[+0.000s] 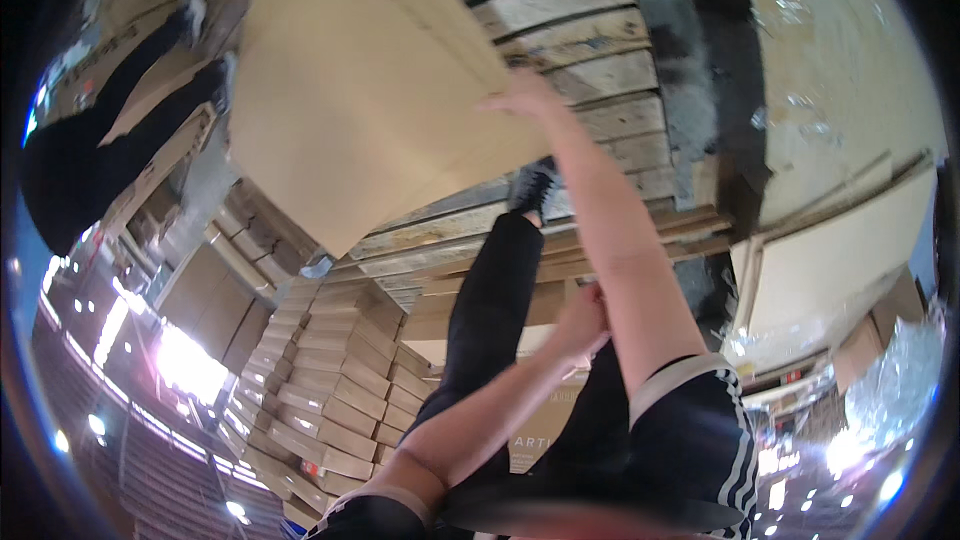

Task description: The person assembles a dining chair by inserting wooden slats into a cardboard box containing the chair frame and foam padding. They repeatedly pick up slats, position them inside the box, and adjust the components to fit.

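A large flat brown cardboard sheet [350,80] tilts over a slatted wooden pallet [590,40]. My right hand [528,93] is closed on the sheet's right edge, with that arm stretched far forward. Closer to my body, my left hand [585,322] has its fingers curled in beside my right forearm. The forearm covers part of it, and whatever it may hold cannot be made out. One of my dark shoes [533,185] rests at the pallet, just below the sheet's lower right corner.
Stacked flat cartons [330,380] stand at the lower left. At the far left is another person in black trousers [150,70]. Large cardboard panels [840,240] lean on the right, near clear plastic wrap [895,380]. A printed carton [545,430] lies between my legs.
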{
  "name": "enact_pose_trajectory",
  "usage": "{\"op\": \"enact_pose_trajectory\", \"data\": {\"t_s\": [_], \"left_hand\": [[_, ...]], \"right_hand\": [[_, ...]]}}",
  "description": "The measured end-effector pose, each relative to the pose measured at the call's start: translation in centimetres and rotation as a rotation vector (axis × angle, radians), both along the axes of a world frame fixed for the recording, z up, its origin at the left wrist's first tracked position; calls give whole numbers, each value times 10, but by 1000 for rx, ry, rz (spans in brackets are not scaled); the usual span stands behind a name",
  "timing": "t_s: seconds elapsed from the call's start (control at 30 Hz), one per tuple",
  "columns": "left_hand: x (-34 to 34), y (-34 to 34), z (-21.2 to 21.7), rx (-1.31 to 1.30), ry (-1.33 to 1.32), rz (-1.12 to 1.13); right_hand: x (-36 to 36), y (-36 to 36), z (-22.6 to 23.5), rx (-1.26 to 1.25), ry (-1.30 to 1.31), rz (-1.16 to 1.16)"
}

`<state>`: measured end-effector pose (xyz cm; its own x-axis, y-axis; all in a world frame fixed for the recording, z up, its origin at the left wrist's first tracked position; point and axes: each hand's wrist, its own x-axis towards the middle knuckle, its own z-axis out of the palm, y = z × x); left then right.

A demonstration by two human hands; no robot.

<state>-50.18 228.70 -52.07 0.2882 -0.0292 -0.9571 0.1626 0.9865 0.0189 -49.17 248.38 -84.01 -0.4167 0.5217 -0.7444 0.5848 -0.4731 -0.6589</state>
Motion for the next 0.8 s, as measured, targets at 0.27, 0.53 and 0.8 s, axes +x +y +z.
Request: {"op": "enact_pose_trajectory", "data": {"t_s": [0.27,0.53,0.8], "left_hand": [[-268,-53,-61,-109,390,806],[-214,-64,-66,-157,227,1067],[52,-1,-21,452,247,492]], "right_hand": [[-14,-22,239,142,144,-342],[305,-187,456,409,11,-581],[366,-504,562,256,35,-1398]]}}
